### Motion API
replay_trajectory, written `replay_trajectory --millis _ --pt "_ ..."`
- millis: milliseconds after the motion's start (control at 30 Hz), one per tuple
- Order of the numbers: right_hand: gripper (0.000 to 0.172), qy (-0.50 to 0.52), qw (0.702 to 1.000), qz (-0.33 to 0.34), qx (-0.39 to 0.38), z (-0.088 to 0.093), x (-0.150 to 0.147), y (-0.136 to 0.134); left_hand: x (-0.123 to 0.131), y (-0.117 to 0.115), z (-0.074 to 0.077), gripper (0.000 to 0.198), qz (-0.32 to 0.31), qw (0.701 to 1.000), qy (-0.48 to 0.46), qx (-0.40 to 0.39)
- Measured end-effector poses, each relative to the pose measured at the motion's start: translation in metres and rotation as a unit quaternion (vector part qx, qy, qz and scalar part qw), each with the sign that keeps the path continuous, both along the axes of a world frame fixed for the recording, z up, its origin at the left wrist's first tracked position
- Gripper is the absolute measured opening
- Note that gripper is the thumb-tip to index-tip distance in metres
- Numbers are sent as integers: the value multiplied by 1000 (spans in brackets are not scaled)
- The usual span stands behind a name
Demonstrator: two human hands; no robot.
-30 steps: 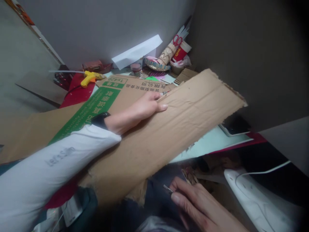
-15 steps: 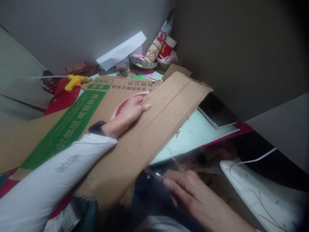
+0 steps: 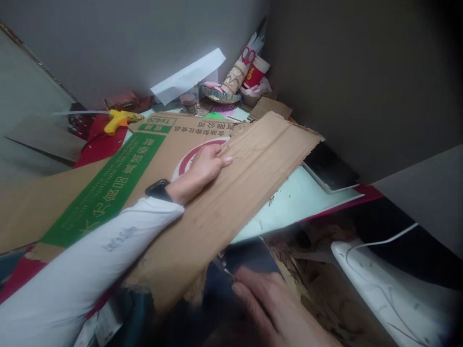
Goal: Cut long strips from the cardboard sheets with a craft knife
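A large brown cardboard sheet [image 3: 210,221], with a folded flap, a green printed band and ragged edges, lies tilted across the desk and juts over its front edge. My left hand [image 3: 202,171] is closed on the fold of the flap, thumb on top and the other fingers partly hidden. Below the near edge of the cardboard, my right hand [image 3: 265,301] pinches a slim shiny metal-bladed tool [image 3: 226,271]. Its tip is close to the cardboard edge; whether they touch, I cannot tell. The tool's exact kind is blurred, and its handle is hidden in my fingers.
A yellow glue gun [image 3: 117,121] lies at the back left. Red-handled scissors [image 3: 248,55] stand in a holder beside a red paper cup [image 3: 256,72]. A dark tablet-like device [image 3: 331,168] rests at the right. Below it is a white curved object [image 3: 383,294] with a cable.
The whole view has shifted slightly, the scene moving right. My right hand has moved a little left and down with the metal tool, now angled more steeply. My left hand keeps its hold on the cardboard.
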State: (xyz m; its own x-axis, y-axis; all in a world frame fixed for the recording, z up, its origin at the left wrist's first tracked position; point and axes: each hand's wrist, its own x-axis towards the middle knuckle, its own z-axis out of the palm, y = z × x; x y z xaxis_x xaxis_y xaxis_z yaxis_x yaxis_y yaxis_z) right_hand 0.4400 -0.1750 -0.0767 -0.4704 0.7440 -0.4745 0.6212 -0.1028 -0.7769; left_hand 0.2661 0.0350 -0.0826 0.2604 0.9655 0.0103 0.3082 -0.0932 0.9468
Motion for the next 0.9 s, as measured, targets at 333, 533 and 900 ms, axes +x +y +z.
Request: replay_trajectory --millis 333,533,900 --pt "35 42 999 22 21 -13 -11 -3 0 4 -6 19 13 1000 6 18" --pt "36 63 996 37 45 -10 -16 2 1 1 -3 22 6 1000 -6 13" --pt "29 78 995 31 52 -14 -20 -17 2 0 0 16 4 1000 7 25"
